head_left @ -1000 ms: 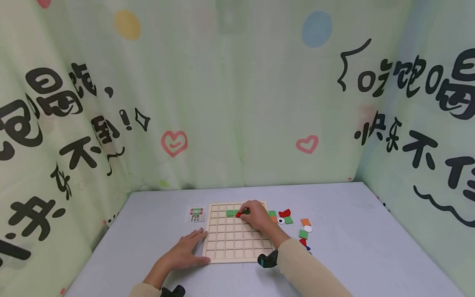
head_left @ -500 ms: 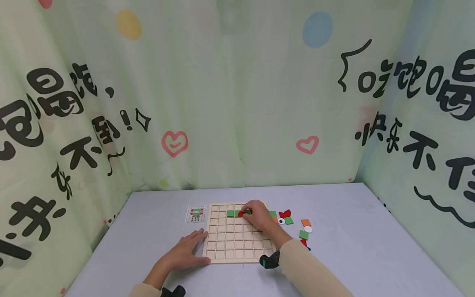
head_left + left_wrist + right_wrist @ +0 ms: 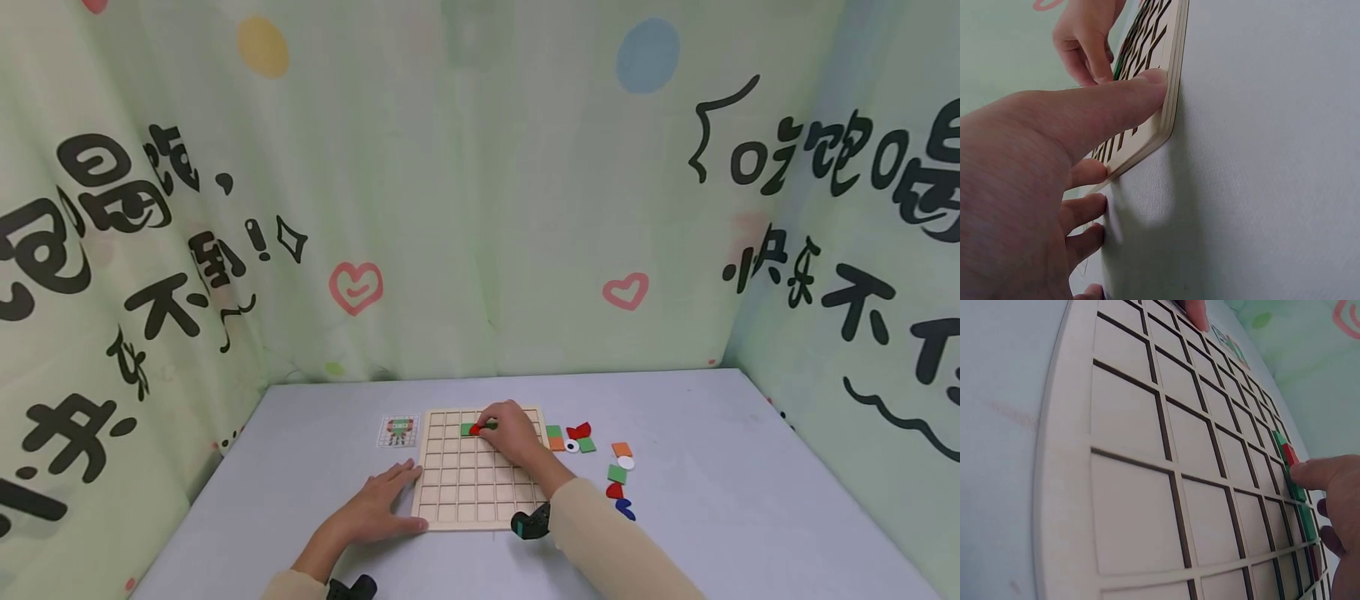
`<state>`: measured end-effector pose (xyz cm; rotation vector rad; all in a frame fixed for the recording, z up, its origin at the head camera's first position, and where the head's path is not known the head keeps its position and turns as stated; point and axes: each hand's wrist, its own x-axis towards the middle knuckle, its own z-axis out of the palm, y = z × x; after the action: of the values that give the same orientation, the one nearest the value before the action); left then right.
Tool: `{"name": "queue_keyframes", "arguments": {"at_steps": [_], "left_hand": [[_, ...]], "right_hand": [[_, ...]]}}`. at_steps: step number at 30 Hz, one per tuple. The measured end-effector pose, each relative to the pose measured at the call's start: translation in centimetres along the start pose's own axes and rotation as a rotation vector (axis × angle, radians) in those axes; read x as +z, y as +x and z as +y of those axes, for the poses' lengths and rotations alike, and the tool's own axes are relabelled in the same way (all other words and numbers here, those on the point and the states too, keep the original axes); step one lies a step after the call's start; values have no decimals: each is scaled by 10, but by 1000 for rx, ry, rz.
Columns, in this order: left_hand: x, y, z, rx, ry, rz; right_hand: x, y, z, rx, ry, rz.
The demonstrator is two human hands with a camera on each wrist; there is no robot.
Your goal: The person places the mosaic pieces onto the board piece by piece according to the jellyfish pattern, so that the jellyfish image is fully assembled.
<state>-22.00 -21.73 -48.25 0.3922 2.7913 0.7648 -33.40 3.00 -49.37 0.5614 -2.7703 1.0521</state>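
A pale wooden grid board [image 3: 457, 492] lies on the table before me. My left hand [image 3: 378, 504] rests at its near left corner, thumb on the frame and the other fingers spread along the left side. Over the board's far rows, my right hand [image 3: 510, 433] pinches a small red piece [image 3: 475, 429] between thumb and fingertips. Green tiles [image 3: 1307, 522] sit in a row of cells there, and the red piece [image 3: 1289, 453] overlaps them in the right wrist view. One green tile [image 3: 466, 430] shows just left of the fingertips; the palm hides others.
A pattern card [image 3: 398, 431] with a robot-like figure lies left of the board. Loose pieces lie to the right: a red piece [image 3: 579, 431], a white ring [image 3: 572, 446], an orange tile [image 3: 622, 449], a green tile [image 3: 617, 474] and a blue piece [image 3: 625, 508]. A curtain [image 3: 487, 208] hangs behind.
My right hand has shifted slightly left along the far row with the red piece, covering a green tile that showed before. The left hand stays at the board's corner.
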Motion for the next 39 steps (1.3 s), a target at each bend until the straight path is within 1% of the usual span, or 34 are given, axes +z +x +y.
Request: {"name": "queue_keyframes", "arguments": {"at_steps": [3, 8, 13, 22, 30, 34, 39], "left_hand": [[0, 0, -1, 1, -5, -1], [0, 1, -3, -5, -6, -8], [-1, 2, -1, -9, 12, -4], [-1, 0, 0, 2, 4, 4], [2, 1, -1, 14, 0, 4], [2, 1, -2, -1, 4, 6], [1, 1, -2, -14, 5, 10]], "right_hand": [[5, 3, -5, -7, -18, -3], [11, 6, -13, 35, -31, -23], [15, 9, -19, 47, -17, -32], [20, 10, -26, 16, -23, -32], [23, 10, -31, 23, -43, -32], [22, 10, -31, 17, -33, -61], [18, 11, -30, -19, -15, -93]]}}
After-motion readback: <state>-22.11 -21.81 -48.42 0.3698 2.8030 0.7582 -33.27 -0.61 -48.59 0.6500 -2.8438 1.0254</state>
